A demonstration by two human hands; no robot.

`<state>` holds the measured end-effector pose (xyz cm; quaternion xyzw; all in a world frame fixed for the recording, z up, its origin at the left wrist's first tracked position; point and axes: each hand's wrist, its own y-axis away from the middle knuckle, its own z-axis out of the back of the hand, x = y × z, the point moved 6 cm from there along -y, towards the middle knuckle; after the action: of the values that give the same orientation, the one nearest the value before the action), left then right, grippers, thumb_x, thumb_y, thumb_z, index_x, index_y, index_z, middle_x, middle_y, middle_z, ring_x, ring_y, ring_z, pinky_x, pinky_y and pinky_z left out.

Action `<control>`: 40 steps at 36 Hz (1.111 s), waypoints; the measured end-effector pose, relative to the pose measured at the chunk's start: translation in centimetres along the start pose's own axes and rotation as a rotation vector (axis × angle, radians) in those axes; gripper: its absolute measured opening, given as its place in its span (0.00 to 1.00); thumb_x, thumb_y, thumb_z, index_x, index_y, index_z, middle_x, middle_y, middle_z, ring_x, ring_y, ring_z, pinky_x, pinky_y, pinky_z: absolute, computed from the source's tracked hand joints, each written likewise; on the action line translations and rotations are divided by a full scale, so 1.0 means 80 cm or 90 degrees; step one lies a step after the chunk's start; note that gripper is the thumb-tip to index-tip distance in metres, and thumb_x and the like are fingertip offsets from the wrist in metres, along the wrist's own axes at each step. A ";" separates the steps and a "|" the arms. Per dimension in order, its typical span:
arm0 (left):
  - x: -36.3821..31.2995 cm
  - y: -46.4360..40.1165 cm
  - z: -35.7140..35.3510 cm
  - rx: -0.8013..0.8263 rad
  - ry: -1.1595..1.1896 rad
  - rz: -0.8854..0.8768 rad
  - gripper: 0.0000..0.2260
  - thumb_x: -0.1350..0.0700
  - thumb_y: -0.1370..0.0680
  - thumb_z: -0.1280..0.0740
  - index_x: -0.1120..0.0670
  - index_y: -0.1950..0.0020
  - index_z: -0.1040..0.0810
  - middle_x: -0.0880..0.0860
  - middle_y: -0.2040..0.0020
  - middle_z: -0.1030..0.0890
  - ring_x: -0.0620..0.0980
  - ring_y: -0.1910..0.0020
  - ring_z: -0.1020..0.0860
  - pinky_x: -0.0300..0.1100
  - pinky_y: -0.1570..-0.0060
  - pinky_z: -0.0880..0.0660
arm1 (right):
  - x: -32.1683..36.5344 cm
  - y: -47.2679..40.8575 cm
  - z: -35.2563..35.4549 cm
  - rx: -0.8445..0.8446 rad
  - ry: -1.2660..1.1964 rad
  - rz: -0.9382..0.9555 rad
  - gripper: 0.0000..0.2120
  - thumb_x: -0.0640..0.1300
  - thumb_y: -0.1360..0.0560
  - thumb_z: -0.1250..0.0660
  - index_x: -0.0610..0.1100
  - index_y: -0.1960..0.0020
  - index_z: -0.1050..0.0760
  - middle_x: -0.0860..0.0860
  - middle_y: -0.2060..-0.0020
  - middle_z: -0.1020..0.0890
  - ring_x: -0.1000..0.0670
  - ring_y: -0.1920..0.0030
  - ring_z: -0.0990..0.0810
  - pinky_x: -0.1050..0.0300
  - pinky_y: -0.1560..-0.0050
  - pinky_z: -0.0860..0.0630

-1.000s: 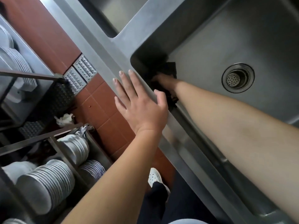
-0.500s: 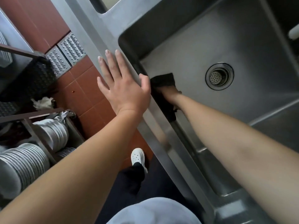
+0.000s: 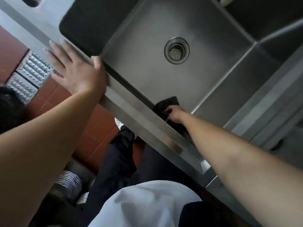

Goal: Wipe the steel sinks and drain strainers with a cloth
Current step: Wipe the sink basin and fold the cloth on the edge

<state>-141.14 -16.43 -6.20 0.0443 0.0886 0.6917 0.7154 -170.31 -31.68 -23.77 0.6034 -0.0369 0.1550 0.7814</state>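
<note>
Cloth [image 3: 167, 104] is gripped by the right hand [image 3: 174, 114] against the sink [image 3: 147, 76] wall; the left hand [image 3: 77, 71] is laid flat, fingers spread, on the rim.

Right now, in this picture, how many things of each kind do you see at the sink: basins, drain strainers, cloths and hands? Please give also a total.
Steel basins: 3, the main basin, one cut off at the top left, one at the right
Drain strainers: 1
Black cloths: 1
Hands: 2, left hand and right hand
Total: 7
</note>
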 end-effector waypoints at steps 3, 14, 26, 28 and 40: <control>0.002 0.000 0.000 0.035 -0.007 -0.026 0.38 0.38 0.24 0.46 0.53 0.18 0.52 0.55 0.17 0.56 0.56 0.19 0.58 0.61 0.24 0.56 | -0.003 0.005 -0.001 -0.003 0.063 0.009 0.24 0.38 0.27 0.30 0.55 0.35 0.25 0.47 0.36 0.22 0.42 0.41 0.23 0.55 0.48 0.27; -0.016 0.172 0.008 0.179 -0.002 -0.410 0.30 0.35 0.21 0.49 0.45 0.21 0.40 0.51 0.17 0.56 0.51 0.19 0.61 0.53 0.23 0.64 | -0.001 0.023 0.024 0.039 0.159 0.057 0.08 0.38 0.28 0.27 0.50 0.54 0.23 0.46 0.44 0.19 0.47 0.53 0.23 0.60 0.63 0.28; -0.018 0.151 0.010 0.227 0.017 -0.445 0.22 0.44 0.18 0.39 0.44 0.24 0.33 0.53 0.18 0.45 0.53 0.19 0.53 0.56 0.22 0.57 | 0.013 0.139 0.067 0.049 -0.011 0.170 0.11 0.35 0.29 0.30 0.48 0.51 0.18 0.57 0.63 0.22 0.55 0.60 0.25 0.66 0.66 0.31; -0.018 0.137 0.005 0.243 -0.057 -0.474 0.24 0.41 0.18 0.41 0.42 0.23 0.36 0.53 0.18 0.49 0.53 0.19 0.57 0.56 0.22 0.59 | 0.012 0.168 0.072 0.028 -0.028 0.183 0.13 0.37 0.30 0.30 0.52 0.51 0.18 0.57 0.62 0.22 0.55 0.62 0.25 0.62 0.65 0.32; 0.000 0.115 -0.024 0.259 -0.146 -0.554 0.29 0.34 0.20 0.49 0.37 0.20 0.49 0.49 0.18 0.59 0.53 0.21 0.66 0.58 0.24 0.67 | 0.048 0.310 -0.001 -0.275 0.029 0.279 0.18 0.38 0.29 0.37 0.59 0.48 0.20 0.56 0.55 0.29 0.50 0.50 0.32 0.55 0.53 0.36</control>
<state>-150.49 -16.21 -6.39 0.2178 0.1527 0.2884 0.9198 -173.77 -25.33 0.23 0.3976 -0.1805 0.3223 0.8399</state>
